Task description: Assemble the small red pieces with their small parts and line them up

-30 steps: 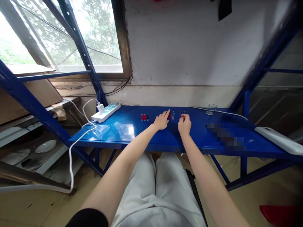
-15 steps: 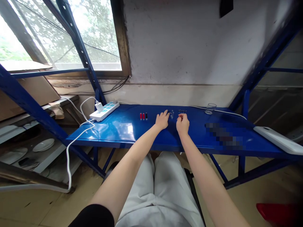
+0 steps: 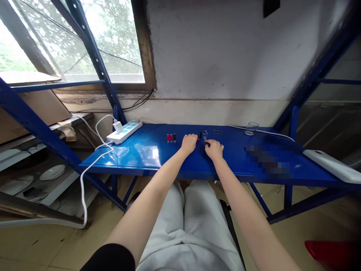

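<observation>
In the head view, pinching a red piece (image 3: 198, 139) in the curled left hand (image 3: 189, 143) over the blue table (image 3: 234, 160), near a black piece (image 3: 201, 135); bending the right hand (image 3: 214, 149) beside clear pieces (image 3: 205, 134), cannot tell whether gripping anything.

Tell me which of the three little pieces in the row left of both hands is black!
The black piece is at the row's right end, nearest the left hand; the middle piece and far-left piece are red.

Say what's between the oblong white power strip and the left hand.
Head view: two small red cylinders and one black cylinder on the glossy blue table.
</observation>
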Tool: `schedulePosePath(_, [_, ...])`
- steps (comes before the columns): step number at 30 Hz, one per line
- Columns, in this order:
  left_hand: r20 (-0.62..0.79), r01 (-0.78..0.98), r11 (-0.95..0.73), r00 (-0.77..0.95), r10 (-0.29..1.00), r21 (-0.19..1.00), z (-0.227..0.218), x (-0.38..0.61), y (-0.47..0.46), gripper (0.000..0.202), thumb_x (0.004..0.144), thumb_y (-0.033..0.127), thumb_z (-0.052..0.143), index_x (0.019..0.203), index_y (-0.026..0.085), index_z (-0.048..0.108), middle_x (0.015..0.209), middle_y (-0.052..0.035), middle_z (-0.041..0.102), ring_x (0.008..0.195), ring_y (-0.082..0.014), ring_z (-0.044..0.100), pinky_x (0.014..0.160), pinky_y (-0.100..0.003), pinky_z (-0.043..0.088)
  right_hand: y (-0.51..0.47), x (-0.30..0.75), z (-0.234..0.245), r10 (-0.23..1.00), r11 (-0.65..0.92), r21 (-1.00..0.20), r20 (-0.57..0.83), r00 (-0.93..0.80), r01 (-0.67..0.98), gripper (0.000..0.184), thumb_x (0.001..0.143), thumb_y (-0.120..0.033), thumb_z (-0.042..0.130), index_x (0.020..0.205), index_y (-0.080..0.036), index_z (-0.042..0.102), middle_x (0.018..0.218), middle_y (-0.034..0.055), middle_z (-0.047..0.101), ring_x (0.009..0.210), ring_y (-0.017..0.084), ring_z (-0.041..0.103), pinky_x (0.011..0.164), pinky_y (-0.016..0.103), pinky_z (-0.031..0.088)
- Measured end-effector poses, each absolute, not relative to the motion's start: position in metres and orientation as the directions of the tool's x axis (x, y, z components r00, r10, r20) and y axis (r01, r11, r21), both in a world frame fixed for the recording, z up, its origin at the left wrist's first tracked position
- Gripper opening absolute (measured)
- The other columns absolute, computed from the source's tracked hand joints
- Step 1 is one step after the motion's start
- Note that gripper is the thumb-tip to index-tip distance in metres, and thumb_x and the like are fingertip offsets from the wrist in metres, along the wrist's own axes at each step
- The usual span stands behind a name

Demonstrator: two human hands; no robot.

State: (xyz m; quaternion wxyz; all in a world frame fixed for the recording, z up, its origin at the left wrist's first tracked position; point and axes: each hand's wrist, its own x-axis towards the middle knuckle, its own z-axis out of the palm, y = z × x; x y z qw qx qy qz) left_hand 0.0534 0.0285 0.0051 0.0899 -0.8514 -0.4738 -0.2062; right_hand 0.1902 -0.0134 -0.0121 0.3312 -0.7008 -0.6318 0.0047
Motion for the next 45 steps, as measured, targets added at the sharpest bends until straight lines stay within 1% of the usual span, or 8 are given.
schedulePosePath(4, [0.485, 0.834, -0.529, 0.401, 0.777, 0.158, 0.006, 0.042, 0.025, 0.024, 0.088, 0.015, 0.035, 0.093, 0.013, 0.058, 0.096, -0.0104, 0.062, 0.09, -0.0214, 0.056, 0.079, -0.034, 0.041, -0.009, 0.19, -0.015, 0.929, -0.01, -0.421, 0.331, 0.163, 0.907, 0.037, 0.084, -0.024, 0.037, 0.11, -0.023, 0.063, 0.125, 0.0104, 0.054, 0.118, 0.029, 0.041, 0.094, 0.053, 0.028])
schedulePosePath(9, [0.543, 0.732, -0.514, 0.234, 0.806, 0.447, 0.001, 0.032, 0.009, 0.014, 0.085, 0.02, 0.044, 0.089, 0.016, 0.058, 0.09, -0.0064, 0.063, 0.083, -0.0173, 0.057, 0.072, -0.028, 0.044, -0.005, 0.19, -0.018, 0.951, -0.013, -0.38, 0.282, 0.13, 0.925, 0.04, 0.088, -0.03, 0.034, 0.119, -0.025, 0.058, 0.131, 0.0117, 0.048, 0.124, 0.03, 0.035, 0.096, 0.057, 0.026])
schedulePosePath(12, [0.512, 0.631, -0.442, 0.081, 0.855, 0.638, -0.003, 0.028, -0.001, 0.012, 0.083, 0.023, 0.048, 0.087, 0.017, 0.058, 0.087, -0.0048, 0.064, 0.071, -0.014, 0.057, 0.066, -0.026, 0.045, -0.003, 0.191, -0.019, 0.96, -0.01, -0.372, 0.255, 0.113, 0.928, 0.042, 0.09, -0.035, 0.03, 0.121, -0.026, 0.056, 0.132, 0.011, 0.047, 0.126, 0.03, 0.033, 0.098, 0.059, 0.024])
schedulePosePath(15, [0.494, 0.55, -0.41, -0.005, 0.87, 0.728, -0.006, 0.024, -0.011, 0.011, 0.081, 0.024, 0.051, 0.085, 0.018, 0.058, 0.085, -0.003, 0.064, 0.065, -0.0118, 0.055, 0.065, -0.026, 0.046, 0.0, 0.192, -0.02, 0.967, -0.007, -0.366, 0.234, 0.099, 0.93, 0.044, 0.09, -0.038, 0.028, 0.123, -0.026, 0.055, 0.134, 0.0112, 0.045, 0.127, 0.031, 0.032, 0.099, 0.061, 0.021])
schedulePosePath(24, [0.492, 0.443, -0.407, -0.093, 0.866, 0.799, -0.003, 0.014, -0.017, 0.013, 0.08, 0.026, 0.053, 0.086, 0.017, 0.06, 0.084, -0.0028, 0.064, 0.065, -0.01, 0.054, 0.063, -0.023, 0.046, 0.007, 0.194, -0.022, 0.988, -0.034, -0.329, 0.132, 0.082, 0.944, 0.052, 0.091, -0.044, 0.02, 0.135, -0.028, 0.04, 0.142, 0.0085, 0.035, 0.131, 0.03, 0.025, 0.102, 0.06, 0.016])
schedulePosePath(32, [0.491, 0.442, -0.412, -0.076, 0.868, 0.797, -0.002, 0.014, -0.018, 0.012, 0.08, 0.026, 0.053, 0.085, 0.017, 0.06, 0.084, -0.0028, 0.065, 0.065, -0.01, 0.055, 0.063, -0.022, 0.045, 0.008, 0.193, -0.024, 0.991, -0.038, -0.317, 0.113, 0.077, 0.948, 0.055, 0.091, -0.045, 0.015, 0.137, -0.026, 0.037, 0.144, 0.0073, 0.031, 0.133, 0.03, 0.022, 0.103, 0.06, 0.014])
schedulePosePath(41, [0.487, 0.455, -0.398, -0.094, 0.868, 0.797, -0.003, 0.014, -0.016, 0.012, 0.08, 0.025, 0.053, 0.084, 0.017, 0.06, 0.081, -0.002, 0.064, 0.063, -0.0096, 0.054, 0.062, -0.023, 0.044, 0.003, 0.192, -0.023, 0.981, 0.003, -0.343, 0.181, 0.063, 0.939, 0.051, 0.09, -0.043, 0.022, 0.132, -0.023, 0.044, 0.14, 0.0094, 0.039, 0.129, 0.031, 0.029, 0.101, 0.06, 0.018])
schedulePosePath(45, [0.498, 0.446, -0.414, -0.085, 0.863, 0.793, -0.003, 0.013, -0.016, 0.013, 0.08, 0.027, 0.053, 0.084, 0.018, 0.06, 0.082, -0.0021, 0.064, 0.064, -0.0097, 0.054, 0.063, -0.022, 0.044, -0.004, 0.191, -0.02, 0.948, 0.095, -0.385, 0.316, 0.034, 0.918, 0.043, 0.091, -0.037, 0.026, 0.118, -0.022, 0.056, 0.128, 0.0103, 0.051, 0.116, 0.028, 0.043, 0.095, 0.052, 0.031])
